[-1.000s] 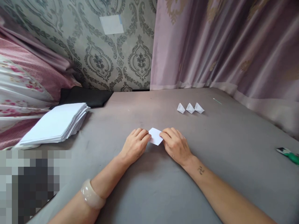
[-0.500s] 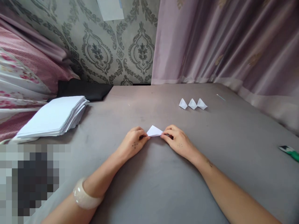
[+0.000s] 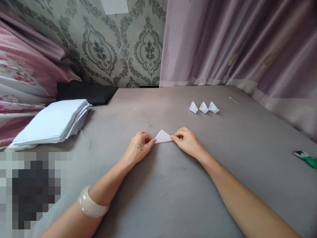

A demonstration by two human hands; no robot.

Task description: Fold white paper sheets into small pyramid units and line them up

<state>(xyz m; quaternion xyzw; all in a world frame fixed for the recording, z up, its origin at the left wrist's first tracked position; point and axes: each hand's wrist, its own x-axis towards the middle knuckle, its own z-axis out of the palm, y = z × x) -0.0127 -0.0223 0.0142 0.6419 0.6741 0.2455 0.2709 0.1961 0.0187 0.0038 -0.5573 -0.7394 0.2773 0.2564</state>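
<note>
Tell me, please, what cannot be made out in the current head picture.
In the head view:
Folded paper: side corners, covered by fingertips of the left hand and right hand.
Green thing: right end, cut off by the right edge.
Wall sheet: upper part, cut off by the top edge.
Dark shape, lower left: blurred into blocks.

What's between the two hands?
A folded white paper, its ends held by the left hand and right hand, as the head view shows.

White paper (image 3: 163, 137), now triangular, near corner folded in
</note>
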